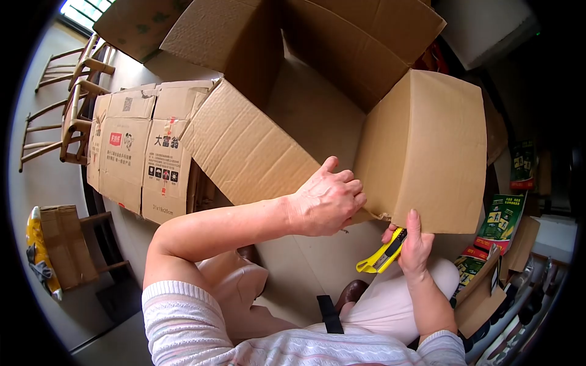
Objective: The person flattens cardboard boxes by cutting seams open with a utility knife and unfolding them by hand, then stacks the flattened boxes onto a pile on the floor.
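Observation:
A large open cardboard box point(448, 152) stands in front of me with its flaps spread outward. My left hand point(329, 198) is closed at the near corner of the box, its fingers curled round the cardboard edge between two flaps and its thumb pointing up. The fingertips are hidden. The cardboard looks torn and ragged just beside that hand. My right hand point(414, 247) grips a yellow utility knife point(382, 253) below the right flap, and its thumb presses against the flap's lower edge. The knife points down and to the left; whether its blade is out I cannot tell.
Flattened printed cartons point(131, 146) lean at the left of the box, near wooden chairs point(73, 122). A cardboard piece point(70, 244) and a yellow packet point(39, 250) lie on a stool at lower left. Green printed boxes point(500, 219) crowd the right side.

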A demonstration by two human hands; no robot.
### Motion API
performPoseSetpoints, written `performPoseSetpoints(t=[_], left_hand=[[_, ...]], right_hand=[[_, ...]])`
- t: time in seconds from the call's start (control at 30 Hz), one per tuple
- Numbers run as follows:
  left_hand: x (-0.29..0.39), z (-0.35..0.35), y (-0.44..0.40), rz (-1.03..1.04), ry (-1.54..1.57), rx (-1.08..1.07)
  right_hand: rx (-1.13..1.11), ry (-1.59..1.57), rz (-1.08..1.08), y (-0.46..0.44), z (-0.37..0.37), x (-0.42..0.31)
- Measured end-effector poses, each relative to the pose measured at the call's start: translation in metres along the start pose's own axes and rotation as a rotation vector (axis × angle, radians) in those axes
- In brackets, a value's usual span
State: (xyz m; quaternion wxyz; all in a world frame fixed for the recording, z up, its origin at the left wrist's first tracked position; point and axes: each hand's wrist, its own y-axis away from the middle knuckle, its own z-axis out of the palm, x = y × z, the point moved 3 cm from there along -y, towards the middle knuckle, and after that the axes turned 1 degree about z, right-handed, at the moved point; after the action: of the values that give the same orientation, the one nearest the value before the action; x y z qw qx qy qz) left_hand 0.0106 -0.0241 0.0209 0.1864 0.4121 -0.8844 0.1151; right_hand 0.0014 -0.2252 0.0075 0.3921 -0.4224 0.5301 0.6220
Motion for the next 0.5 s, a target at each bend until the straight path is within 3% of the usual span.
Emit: performPoseSetpoints(t=[0.13,0.23,0.5], left_hand=[[0.009,-0.003,-0.004,-0.049,-0.044,-0.036],[0.021,0.000,-0.007,-0.054,-0.041,0.059],[0.044,0.014,-0.015,-0.054,-0.164,-0.016]], right_hand=[[0.017,0.022,0.002,-0.001,-0.002,0.004],[0.039,0.018,-0.011,-0.003,-0.001,0.001],[0.023,0.032,-0.123,-0.008,0.002,-0.007]])
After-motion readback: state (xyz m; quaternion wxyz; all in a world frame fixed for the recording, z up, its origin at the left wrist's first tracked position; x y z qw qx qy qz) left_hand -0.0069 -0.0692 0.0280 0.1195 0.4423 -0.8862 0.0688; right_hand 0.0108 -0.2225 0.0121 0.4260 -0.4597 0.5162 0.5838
